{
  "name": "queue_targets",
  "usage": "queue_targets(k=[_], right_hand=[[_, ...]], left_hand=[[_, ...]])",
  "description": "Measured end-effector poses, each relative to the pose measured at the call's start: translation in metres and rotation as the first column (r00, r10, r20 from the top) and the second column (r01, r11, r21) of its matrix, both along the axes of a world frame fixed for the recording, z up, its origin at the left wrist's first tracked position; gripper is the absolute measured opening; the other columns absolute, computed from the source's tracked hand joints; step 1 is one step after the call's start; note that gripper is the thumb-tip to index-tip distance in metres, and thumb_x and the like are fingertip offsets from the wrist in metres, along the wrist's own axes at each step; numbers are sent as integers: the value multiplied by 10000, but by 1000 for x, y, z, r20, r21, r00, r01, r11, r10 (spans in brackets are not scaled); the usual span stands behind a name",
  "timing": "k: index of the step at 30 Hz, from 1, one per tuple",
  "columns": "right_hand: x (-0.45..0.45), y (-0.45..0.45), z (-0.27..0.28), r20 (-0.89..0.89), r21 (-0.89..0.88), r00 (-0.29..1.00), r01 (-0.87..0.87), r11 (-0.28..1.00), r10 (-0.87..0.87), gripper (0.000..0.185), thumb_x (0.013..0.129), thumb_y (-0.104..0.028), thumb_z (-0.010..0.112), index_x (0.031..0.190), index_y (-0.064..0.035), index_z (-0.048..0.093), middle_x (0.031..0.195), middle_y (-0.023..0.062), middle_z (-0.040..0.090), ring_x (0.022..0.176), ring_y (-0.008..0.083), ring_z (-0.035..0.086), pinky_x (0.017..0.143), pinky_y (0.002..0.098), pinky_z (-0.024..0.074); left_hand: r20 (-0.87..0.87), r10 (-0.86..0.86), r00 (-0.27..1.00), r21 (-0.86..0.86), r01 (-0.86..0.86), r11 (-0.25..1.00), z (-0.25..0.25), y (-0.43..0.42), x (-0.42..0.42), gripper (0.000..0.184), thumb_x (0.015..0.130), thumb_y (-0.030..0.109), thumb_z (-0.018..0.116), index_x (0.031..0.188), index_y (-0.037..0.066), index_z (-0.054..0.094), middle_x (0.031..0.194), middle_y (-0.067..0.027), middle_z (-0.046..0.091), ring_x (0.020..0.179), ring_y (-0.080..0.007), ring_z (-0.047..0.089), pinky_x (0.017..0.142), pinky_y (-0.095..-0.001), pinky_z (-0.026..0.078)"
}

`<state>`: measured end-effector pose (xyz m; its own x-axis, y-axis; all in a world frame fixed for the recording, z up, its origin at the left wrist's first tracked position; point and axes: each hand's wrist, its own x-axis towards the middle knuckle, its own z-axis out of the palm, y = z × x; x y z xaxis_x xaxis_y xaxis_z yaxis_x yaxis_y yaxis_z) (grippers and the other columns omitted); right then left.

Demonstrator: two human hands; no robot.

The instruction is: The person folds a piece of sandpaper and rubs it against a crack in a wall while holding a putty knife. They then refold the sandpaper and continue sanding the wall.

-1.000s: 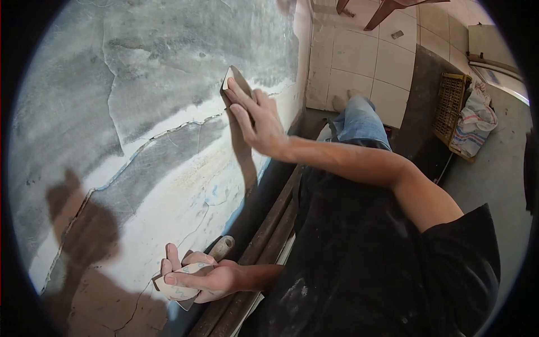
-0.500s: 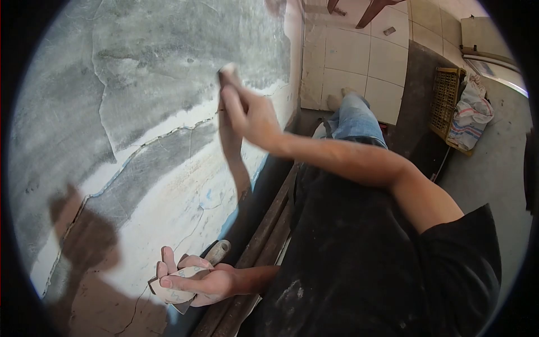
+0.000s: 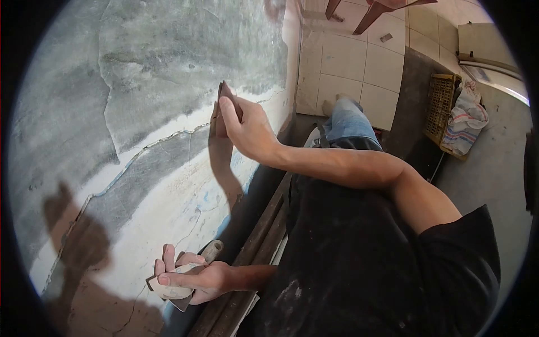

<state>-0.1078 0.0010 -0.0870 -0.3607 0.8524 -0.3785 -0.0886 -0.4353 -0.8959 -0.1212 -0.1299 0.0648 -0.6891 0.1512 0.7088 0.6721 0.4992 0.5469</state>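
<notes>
My right hand (image 3: 250, 128) is closed around a folded piece of brown sandpaper (image 3: 223, 92), held at the wall (image 3: 168, 67). It is just by a whitish band and a long crack that runs across the grey surface. Lower down, my left hand (image 3: 193, 279) grips a putty knife (image 3: 212, 250), its rounded handle pointing up and its metal blade below. In the same hand is a curled piece of pale-backed sandpaper (image 3: 175, 291), under my thumb. Some left fingers stick out. Shadows of my arm and hand fall on the wall.
Dark brown beams or pipes (image 3: 255, 250) run along the wall's foot beside my body. At right stands a yellow plastic crate (image 3: 441, 106) with a white woven sack (image 3: 466, 121). Reddish-brown chair legs (image 3: 368, 18) and a small block (image 3: 386, 37) are on the tiled floor (image 3: 342, 59).
My right hand has moved slightly down along the wall, and the sandpaper now shows clearly instead of blurred. My left hand holds the same things in nearly the same place. The view has shifted slightly.
</notes>
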Motion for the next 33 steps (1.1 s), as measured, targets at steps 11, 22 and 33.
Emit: queue_targets(k=[11,22,33], right_hand=[[-7,10,-3,-23,-191,999,-34,981,30,448,981,-257,379,1143,114,569,821,280,647,819,386,657,787,440,492],[-25,25,-43,52,-429,992,-84,899,117,460,983,-306,402,790,37,641,743,116,635,688,175,582,629,348,450],[-3,36,-19,-82,-421,971,-238,875,225,476,980,-322,388,1030,94,614,998,273,646,930,390,645,791,433,500]], left_hand=[[130,-8,991,-91,20,996,18,-20,0,486,1030,336,378,1127,-130,478,858,-237,644,457,-122,440,417,-220,335],[-309,-11,951,-96,-19,995,36,-32,-18,605,1035,475,199,991,-55,486,734,-199,645,778,-314,660,576,-298,506],[-268,-46,962,-107,18,994,33,-19,-23,448,1032,420,302,1080,-25,312,1070,-295,589,759,-320,671,521,-322,488]])
